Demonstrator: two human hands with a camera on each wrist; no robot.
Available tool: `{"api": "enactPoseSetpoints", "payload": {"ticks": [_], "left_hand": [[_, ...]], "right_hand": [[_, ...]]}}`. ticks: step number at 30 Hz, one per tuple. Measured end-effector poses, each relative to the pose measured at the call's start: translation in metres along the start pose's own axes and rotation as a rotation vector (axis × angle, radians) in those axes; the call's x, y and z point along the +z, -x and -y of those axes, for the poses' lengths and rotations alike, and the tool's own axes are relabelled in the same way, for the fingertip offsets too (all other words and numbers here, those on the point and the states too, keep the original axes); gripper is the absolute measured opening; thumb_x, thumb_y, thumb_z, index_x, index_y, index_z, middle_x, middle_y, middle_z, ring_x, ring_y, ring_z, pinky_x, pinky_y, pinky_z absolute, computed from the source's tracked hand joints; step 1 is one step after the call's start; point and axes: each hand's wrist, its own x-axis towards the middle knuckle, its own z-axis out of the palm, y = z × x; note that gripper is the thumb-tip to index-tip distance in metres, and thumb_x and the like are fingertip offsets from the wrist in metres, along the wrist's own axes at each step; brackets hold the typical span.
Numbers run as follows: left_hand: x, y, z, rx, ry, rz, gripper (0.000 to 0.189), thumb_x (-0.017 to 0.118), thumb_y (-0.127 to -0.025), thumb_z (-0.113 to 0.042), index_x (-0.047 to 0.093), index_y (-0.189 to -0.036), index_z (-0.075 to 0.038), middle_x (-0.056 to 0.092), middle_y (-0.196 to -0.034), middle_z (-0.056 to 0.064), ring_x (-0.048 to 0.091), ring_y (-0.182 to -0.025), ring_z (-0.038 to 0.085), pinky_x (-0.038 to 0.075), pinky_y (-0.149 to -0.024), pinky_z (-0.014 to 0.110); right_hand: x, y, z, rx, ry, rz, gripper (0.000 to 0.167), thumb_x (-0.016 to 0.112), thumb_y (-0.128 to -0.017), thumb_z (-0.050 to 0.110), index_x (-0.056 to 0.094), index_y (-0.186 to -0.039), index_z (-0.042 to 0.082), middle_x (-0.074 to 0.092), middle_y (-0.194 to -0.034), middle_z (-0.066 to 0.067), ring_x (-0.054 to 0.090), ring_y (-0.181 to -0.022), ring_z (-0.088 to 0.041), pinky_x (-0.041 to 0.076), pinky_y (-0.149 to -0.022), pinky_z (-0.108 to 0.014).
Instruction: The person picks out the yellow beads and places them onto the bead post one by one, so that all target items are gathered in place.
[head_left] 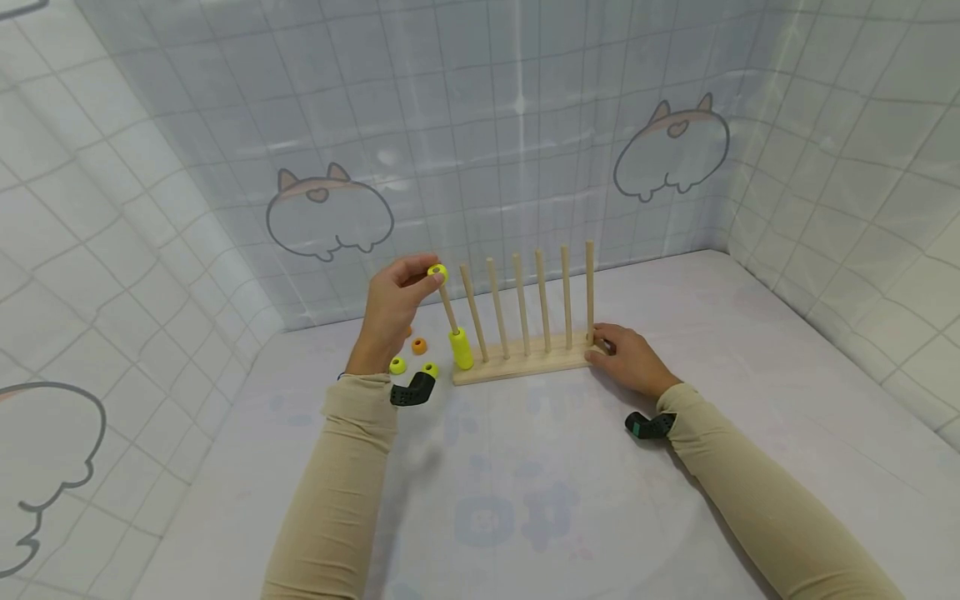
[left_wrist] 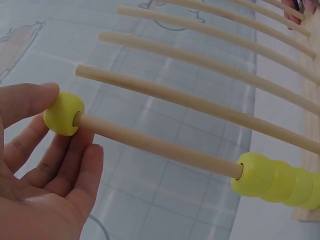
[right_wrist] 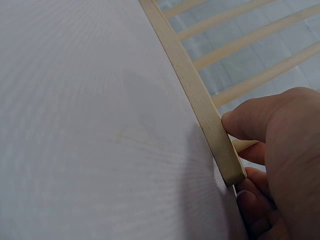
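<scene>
Between thumb and fingertips my left hand [head_left: 392, 307] pinches a yellow bead [left_wrist: 64, 114], set over the tip of the leftmost peg [left_wrist: 155, 145]. Farther down that same peg, several yellow beads [head_left: 461, 349] sit stacked against the base. The wooden rack [head_left: 525, 363] has a row of upright pegs on a long flat base; the other pegs carry no beads. My right hand [head_left: 628, 360] grips the right end of the base [right_wrist: 220, 142], its thumb on the upper side and the fingers curled around the end.
Left of the rack, loose beads lie on the table: an orange bead [head_left: 419, 346], a yellow bead [head_left: 397, 365] and another yellow bead [head_left: 430, 369]. A second orange bead is partly hidden behind the left hand. Tile-patterned sheeting [head_left: 480, 125] stands behind the table.
</scene>
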Motion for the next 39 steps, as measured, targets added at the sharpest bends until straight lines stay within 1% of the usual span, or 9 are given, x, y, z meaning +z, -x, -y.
{"api": "enactPoseSetpoints", "payload": {"ticks": [6,10,14,17,22,26,29,34,39], "left_hand": [[0.0,0.001,0.0,0.014,-0.002,0.005,0.035,0.071,-0.096,-0.017,0.065,-0.129,-0.007,0.062,-0.129,0.007,0.058,-0.116,0.02,0.046,-0.105,0.035],[0.0,0.001,0.0,0.005,-0.01,0.004,0.035,0.071,-0.096,-0.017,0.065,-0.129,-0.007,0.063,-0.128,0.007,0.058,-0.116,0.019,0.045,-0.106,0.035],[0.0,0.0,0.001,-0.01,-0.039,0.001,0.034,0.071,-0.096,-0.019,0.066,-0.127,-0.008,0.063,-0.127,0.006,0.058,-0.115,0.019,0.045,-0.106,0.036],[0.0,0.0,0.002,-0.008,-0.051,0.002,0.034,0.071,-0.096,-0.019,0.066,-0.127,-0.007,0.064,-0.126,0.006,0.059,-0.114,0.019,0.045,-0.105,0.037],[-0.001,0.0,0.001,0.008,-0.033,0.003,0.034,0.071,-0.096,-0.02,0.066,-0.127,-0.006,0.064,-0.126,0.008,0.06,-0.114,0.02,0.045,-0.106,0.036],[-0.003,0.001,0.001,0.011,-0.026,-0.009,0.034,0.071,-0.096,-0.02,0.066,-0.126,-0.006,0.064,-0.125,0.008,0.06,-0.114,0.02,0.045,-0.106,0.036],[-0.007,0.004,0.007,-0.006,-0.023,-0.013,0.035,0.071,-0.096,-0.021,0.065,-0.127,-0.006,0.064,-0.125,0.008,0.059,-0.114,0.021,0.046,-0.105,0.037],[-0.015,0.013,0.019,-0.06,0.003,-0.013,0.038,0.069,-0.097,-0.023,0.062,-0.13,-0.005,0.061,-0.13,0.012,0.057,-0.118,0.021,0.046,-0.106,0.037],[-0.023,0.027,0.031,-0.104,0.009,-0.055,0.04,0.07,-0.097,-0.026,0.062,-0.131,-0.006,0.062,-0.129,0.011,0.059,-0.115,0.022,0.048,-0.103,0.034]], "right_hand": [[0.0,0.0,0.0,-0.003,-0.007,0.0,0.045,0.067,-0.097,0.02,0.059,-0.135,-0.005,0.047,-0.148,-0.023,0.041,-0.137,-0.043,0.035,-0.112,-0.056],[-0.001,0.001,0.001,0.0,-0.011,0.004,0.045,0.066,-0.098,0.02,0.059,-0.135,-0.004,0.047,-0.148,-0.022,0.04,-0.137,-0.043,0.034,-0.113,-0.056],[-0.001,0.001,0.0,0.004,-0.01,0.006,0.046,0.066,-0.098,0.02,0.059,-0.135,-0.005,0.046,-0.149,-0.022,0.04,-0.138,-0.043,0.033,-0.113,-0.056],[-0.001,0.001,0.0,0.004,-0.011,0.007,0.046,0.067,-0.098,0.021,0.059,-0.135,-0.005,0.046,-0.149,-0.022,0.039,-0.138,-0.043,0.033,-0.113,-0.056],[-0.001,0.0,0.001,0.005,-0.015,0.006,0.045,0.067,-0.098,0.021,0.059,-0.134,-0.004,0.046,-0.149,-0.022,0.039,-0.138,-0.043,0.033,-0.113,-0.056],[-0.002,0.001,0.002,0.006,-0.014,0.006,0.045,0.066,-0.098,0.02,0.059,-0.134,-0.005,0.046,-0.149,-0.022,0.04,-0.138,-0.043,0.033,-0.113,-0.056],[-0.002,0.001,0.003,0.005,-0.014,0.007,0.044,0.066,-0.098,0.02,0.059,-0.134,-0.005,0.046,-0.149,-0.022,0.04,-0.138,-0.043,0.034,-0.113,-0.056],[-0.002,0.0,0.002,0.002,-0.006,0.009,0.044,0.066,-0.098,0.02,0.059,-0.134,-0.004,0.047,-0.149,-0.022,0.04,-0.137,-0.043,0.034,-0.113,-0.056],[-0.002,0.0,0.003,0.007,-0.011,0.012,0.045,0.066,-0.098,0.021,0.059,-0.135,-0.004,0.047,-0.148,-0.021,0.042,-0.137,-0.043,0.035,-0.112,-0.056]]}}
